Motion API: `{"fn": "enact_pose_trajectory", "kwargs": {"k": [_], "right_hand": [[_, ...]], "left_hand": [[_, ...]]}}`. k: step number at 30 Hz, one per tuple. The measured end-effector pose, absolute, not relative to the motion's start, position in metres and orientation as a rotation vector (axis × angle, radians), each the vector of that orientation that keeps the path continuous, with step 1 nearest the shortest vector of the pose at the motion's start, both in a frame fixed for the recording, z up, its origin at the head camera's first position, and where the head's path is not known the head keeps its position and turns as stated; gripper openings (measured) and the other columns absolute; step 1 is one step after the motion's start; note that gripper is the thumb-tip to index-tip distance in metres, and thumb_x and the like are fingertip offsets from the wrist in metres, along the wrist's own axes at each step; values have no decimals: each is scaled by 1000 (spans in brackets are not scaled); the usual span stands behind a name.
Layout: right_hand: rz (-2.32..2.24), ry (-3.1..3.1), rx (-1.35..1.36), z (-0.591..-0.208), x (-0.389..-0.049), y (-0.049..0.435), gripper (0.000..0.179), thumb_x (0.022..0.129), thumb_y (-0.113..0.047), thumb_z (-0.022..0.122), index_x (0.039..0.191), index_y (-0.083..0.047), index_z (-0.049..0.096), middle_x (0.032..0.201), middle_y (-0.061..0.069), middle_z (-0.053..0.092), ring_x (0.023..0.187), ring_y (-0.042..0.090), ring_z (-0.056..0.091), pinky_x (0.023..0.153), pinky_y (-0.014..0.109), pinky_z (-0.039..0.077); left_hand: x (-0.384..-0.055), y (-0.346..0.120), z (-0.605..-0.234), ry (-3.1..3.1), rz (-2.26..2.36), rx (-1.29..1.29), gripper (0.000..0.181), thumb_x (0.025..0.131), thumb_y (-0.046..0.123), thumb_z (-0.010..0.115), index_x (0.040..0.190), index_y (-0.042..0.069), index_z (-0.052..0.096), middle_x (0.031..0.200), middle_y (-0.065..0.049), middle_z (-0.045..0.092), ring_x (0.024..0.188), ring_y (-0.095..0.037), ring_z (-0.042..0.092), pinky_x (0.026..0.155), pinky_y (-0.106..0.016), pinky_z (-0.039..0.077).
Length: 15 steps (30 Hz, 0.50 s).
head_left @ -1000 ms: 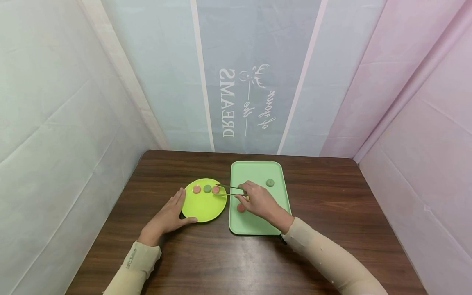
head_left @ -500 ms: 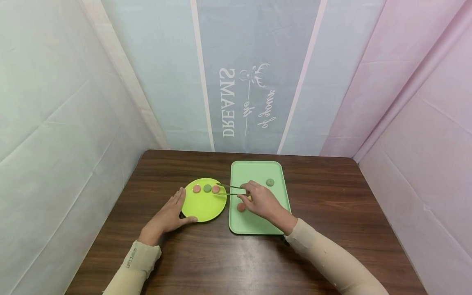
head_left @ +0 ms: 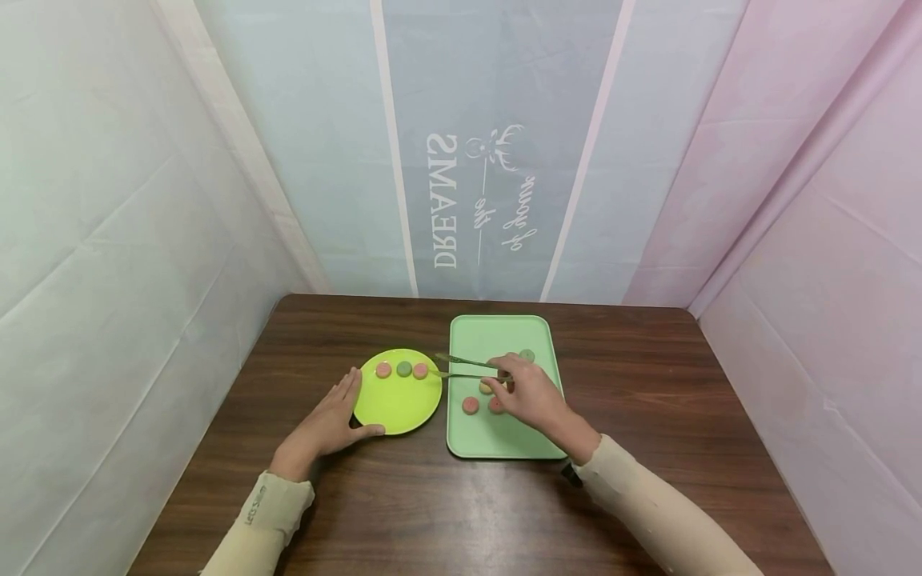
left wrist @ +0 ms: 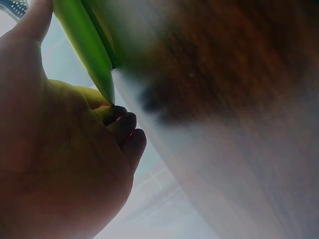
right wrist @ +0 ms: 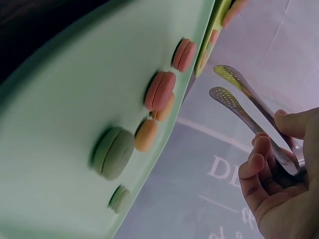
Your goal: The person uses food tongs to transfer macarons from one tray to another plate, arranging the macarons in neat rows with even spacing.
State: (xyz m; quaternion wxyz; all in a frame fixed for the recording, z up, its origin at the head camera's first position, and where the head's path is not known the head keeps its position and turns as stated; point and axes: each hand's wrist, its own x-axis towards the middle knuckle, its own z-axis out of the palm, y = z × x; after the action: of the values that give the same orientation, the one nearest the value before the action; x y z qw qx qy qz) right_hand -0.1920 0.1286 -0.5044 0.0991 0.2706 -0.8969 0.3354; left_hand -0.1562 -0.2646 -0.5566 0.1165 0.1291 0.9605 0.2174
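Note:
My right hand (head_left: pixel 533 392) holds metal tongs (head_left: pixel 461 375) over the pale green tray. The perforated tong tips stand apart with nothing between them, as the right wrist view shows. Three macarons lie in a row near the far rim of the yellow-green plate (head_left: pixel 396 408): a pink macaron (head_left: pixel 383 370), a green macaron (head_left: pixel 403 369) and another pink macaron (head_left: pixel 421 371). The tips hover by the plate's right rim. My left hand (head_left: pixel 327 420) rests against the plate's left side, fingers extended along the rim and thumb at the near edge.
On the tray (head_left: pixel 468 440) lie several more macarons, among them a pink macaron (right wrist: pixel 160 91), an orange-yellow macaron (right wrist: pixel 146 134) and a large green macaron (right wrist: pixel 114 152). Both dishes stand on a dark wooden table (head_left: pixel 403 512). Fabric walls (head_left: pixel 346 160) enclose the back and sides.
My right hand has drawn back to the right with the tongs, whose tips have come away from the right-hand pink macaron on the plate. The left hand has stayed put.

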Motion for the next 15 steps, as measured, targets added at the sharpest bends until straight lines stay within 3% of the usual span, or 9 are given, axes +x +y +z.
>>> {"fn": "enact_pose_trajectory", "kwargs": {"k": [15], "right_hand": [[1085, -2591, 716, -502, -193, 166, 30, 97, -14, 84, 124, -2, 77, 90, 0, 67, 69, 7, 59, 61, 28, 56]], "left_hand": [[-157, -265, -555, 2806, 640, 372, 127, 93, 71, 71, 169, -7, 6, 177, -28, 6, 164, -44, 12, 133, -60, 17]]}}
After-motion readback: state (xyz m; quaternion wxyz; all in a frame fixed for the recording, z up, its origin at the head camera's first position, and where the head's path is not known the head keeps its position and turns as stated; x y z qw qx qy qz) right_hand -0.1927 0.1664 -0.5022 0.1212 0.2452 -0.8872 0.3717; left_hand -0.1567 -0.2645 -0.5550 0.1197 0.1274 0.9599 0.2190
